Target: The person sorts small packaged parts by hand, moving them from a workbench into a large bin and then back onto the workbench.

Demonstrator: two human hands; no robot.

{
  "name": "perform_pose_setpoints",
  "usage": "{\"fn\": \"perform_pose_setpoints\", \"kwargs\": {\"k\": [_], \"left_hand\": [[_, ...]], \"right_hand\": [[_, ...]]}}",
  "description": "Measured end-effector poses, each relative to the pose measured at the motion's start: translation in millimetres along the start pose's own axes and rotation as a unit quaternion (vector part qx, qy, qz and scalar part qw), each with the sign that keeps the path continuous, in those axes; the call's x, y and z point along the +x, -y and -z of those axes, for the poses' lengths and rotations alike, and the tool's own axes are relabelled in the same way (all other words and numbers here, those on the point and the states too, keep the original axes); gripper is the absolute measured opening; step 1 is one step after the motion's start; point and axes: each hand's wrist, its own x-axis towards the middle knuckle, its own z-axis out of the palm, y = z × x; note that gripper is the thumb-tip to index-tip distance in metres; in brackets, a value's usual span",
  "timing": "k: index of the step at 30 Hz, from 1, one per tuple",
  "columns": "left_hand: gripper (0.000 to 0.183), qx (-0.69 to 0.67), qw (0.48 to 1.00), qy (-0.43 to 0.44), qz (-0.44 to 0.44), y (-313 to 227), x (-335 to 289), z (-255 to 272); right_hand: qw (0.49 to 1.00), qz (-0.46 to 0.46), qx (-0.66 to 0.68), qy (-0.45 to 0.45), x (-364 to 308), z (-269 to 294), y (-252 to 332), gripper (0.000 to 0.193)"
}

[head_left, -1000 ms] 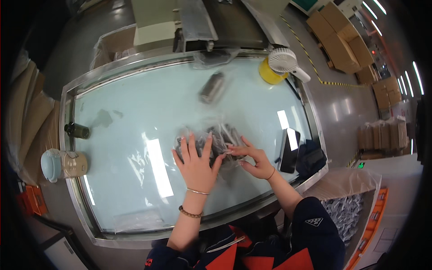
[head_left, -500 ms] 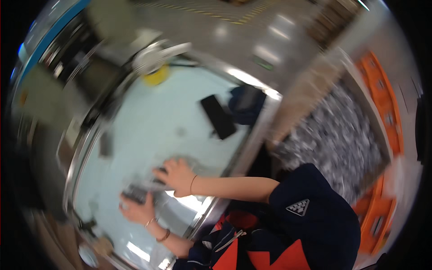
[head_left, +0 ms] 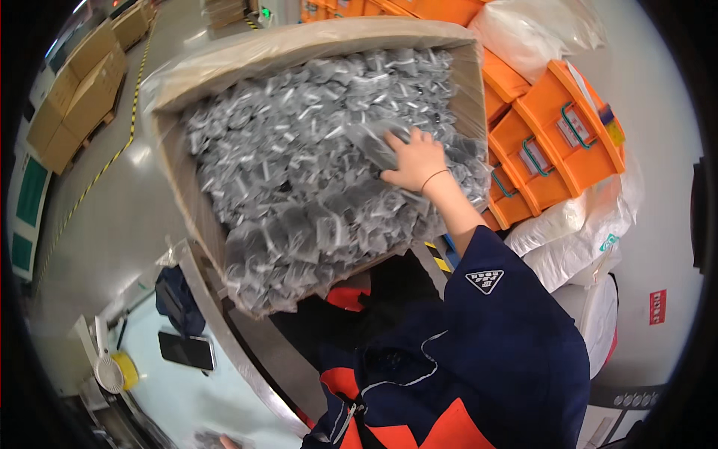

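Note:
My right hand [head_left: 420, 163] is over the large cardboard box [head_left: 170, 157], its thumb and fingers closed on a clear plastic bag with a dark grey part [head_left: 376, 144] inside. Beneath and around it, the box is filled with many similar bagged grey parts [head_left: 288, 161], packed in rows. Only a fingertip of my left hand [head_left: 227, 442] shows at the lower edge, over the pale worktable [head_left: 176, 400]. Beside that fingertip is a blurred dark item in clear plastic [head_left: 208, 436]; whether the hand grips it is hidden.
A black phone [head_left: 186, 351], a dark blue cloth item [head_left: 179, 301], a white handheld fan [head_left: 109, 372] and a yellow tape roll [head_left: 128, 370] lie on the worktable. Stacked orange bins [head_left: 538, 150] and white plastic sacks [head_left: 561, 239] stand right of the box. Cardboard boxes [head_left: 90, 93] stand far left.
The view has swung right from the worktable to the box. My right hand has left the table and now grips a bagged part in the box. My left hand is mostly out of view.

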Motion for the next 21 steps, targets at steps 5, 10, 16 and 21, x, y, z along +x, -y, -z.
{"fn": "perform_pose_setpoints", "kwargs": {"k": [5, 10, 16, 21], "left_hand": [[0.088, -0.233, 0.943, 0.188, -0.143, -144, 2, -18], [0.099, -0.296, 0.793, 0.411, -0.339, -298, -54, -64], [0.102, -0.267, 0.638, 0.612, -0.383, -464, -171, -102], [0.103, -0.07, 0.664, 0.543, -0.51, -547, -237, -137]], "right_hand": [[0.976, -0.095, -0.018, 0.197, 38, -36, -85, 0.066], [0.995, -0.038, -0.029, 0.086, 24, -53, -108, 0.061], [0.997, -0.06, 0.037, 0.028, 17, -53, -123, 0.061], [0.997, 0.071, 0.002, 0.001, 39, -81, -127, 0.065]]}}
